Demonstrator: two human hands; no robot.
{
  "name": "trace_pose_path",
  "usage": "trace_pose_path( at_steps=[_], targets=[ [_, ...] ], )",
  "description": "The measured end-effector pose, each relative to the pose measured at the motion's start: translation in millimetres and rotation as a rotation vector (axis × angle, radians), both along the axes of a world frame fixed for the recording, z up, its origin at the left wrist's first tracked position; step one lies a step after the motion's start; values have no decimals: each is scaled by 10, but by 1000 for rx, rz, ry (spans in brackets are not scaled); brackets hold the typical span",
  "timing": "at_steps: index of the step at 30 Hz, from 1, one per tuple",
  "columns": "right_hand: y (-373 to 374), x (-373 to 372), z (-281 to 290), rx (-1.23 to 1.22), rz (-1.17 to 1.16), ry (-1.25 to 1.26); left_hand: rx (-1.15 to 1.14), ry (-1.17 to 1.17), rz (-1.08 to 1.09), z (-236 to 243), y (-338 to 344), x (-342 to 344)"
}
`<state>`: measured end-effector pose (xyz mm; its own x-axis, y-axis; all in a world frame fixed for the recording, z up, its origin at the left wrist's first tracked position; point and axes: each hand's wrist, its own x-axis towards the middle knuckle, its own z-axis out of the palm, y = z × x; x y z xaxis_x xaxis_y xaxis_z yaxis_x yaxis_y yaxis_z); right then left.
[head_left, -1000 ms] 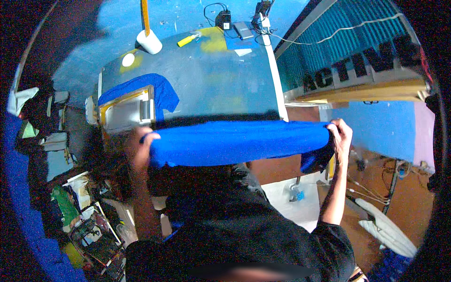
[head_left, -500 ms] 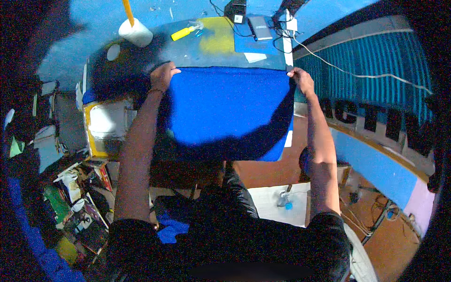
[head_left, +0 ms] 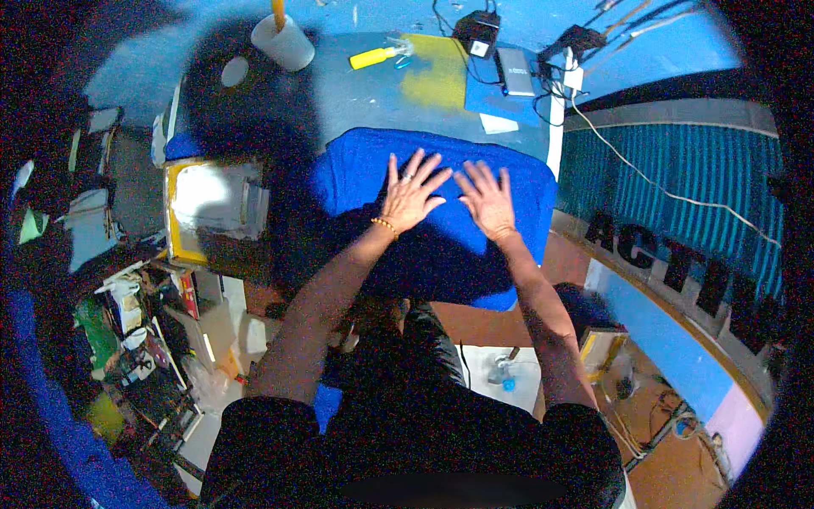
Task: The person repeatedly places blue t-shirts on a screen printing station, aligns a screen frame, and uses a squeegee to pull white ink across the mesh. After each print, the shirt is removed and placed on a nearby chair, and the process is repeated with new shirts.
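A blue cloth (head_left: 530, 204) lies spread over the front of the grey-blue table (head_left: 352, 106), its lower middle in shadow. My left hand (head_left: 411, 188), with a ring and a beaded bracelet, rests palm down on the cloth, fingers spread. Just to its right, my right hand (head_left: 487, 197) also lies on the cloth with fingers apart. Neither hand is gripping anything. Left of the cloth is a yellow-edged framed screen (head_left: 212, 208) with a pale, shiny middle.
At the table's back are a white cup (head_left: 288, 47) holding a stick, a yellow-handled tool (head_left: 369, 58), a black charger (head_left: 475, 34), a silver device (head_left: 515, 70) and cables. A cluttered shelf (head_left: 127, 322) stands lower left; a ribbed teal panel (head_left: 666, 170) is right.
The held-up cloth has come down onto the table. My hands have let go of its edge and moved inward and downward, now lying open on it.
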<state>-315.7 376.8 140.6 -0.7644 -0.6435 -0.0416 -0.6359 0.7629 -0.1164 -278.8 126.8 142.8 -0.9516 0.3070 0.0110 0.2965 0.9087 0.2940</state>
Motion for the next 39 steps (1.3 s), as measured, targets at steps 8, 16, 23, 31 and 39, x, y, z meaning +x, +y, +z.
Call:
trace_pose_path(
  at_steps=[8, 16, 23, 31, 39],
  targets=[
    [619, -283, -120, 198, -401, 45, -144, 45, 313, -213, -864, -238],
    [-873, 179, 580, -360, -47, -51, 506, 176, 443, 465, -774, 658],
    [-3219, 808, 799, -221, 458, -226, 542, 79, 658, 716, -1979, 2527],
    [-4795, 655, 437, 64, 833, -143, 207, 74, 1120, 772, -4823, 3581],
    [-5507, 406, 394, -73, 1038, 10, 47, 53, 1092, 329, -6670, 3468]
  ],
)
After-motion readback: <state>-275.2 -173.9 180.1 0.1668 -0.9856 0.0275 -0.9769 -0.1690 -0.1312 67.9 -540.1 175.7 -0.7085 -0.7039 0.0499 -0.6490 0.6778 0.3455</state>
